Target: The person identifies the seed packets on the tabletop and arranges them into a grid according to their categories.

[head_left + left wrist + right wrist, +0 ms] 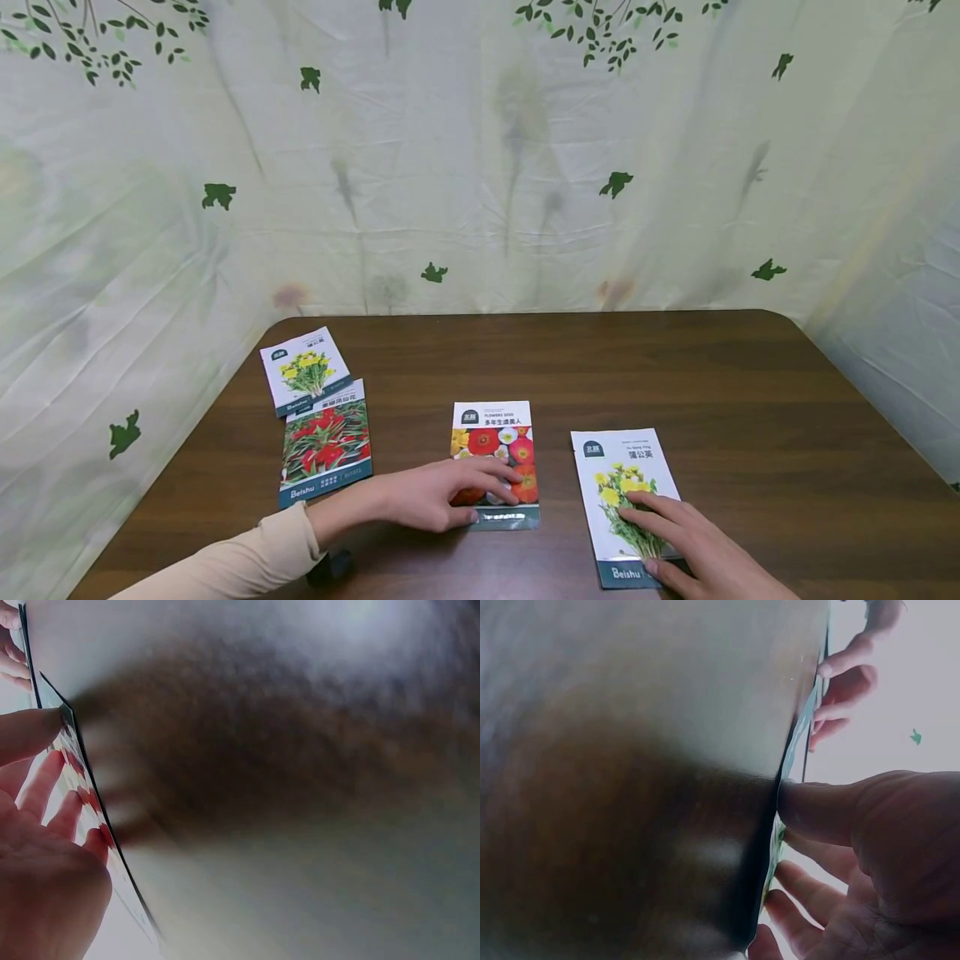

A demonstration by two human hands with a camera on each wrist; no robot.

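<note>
My left hand [431,493] rests on a flower seed packet [491,417] with red, orange and white blooms, lying flat at the table's middle. Its fingers spread over the picture and the thumb touches the dark bottom strip. In the left wrist view, the fingertips of the left hand [52,855] meet the packet's face. To the right, my right hand [701,546] lies on a white seed packet [611,454] with yellow flowers, fingers on the picture and thumb by its lower edge. The right wrist view shows the right hand [877,855] with fingertips against its packet.
At the table's left, a smaller yellow-flower packet [303,358] overlaps the top of a packet with red flowers [326,437]. A brown wooden table [750,375] bears everything. Behind it hangs a pale curtain [480,167] printed with green leaves.
</note>
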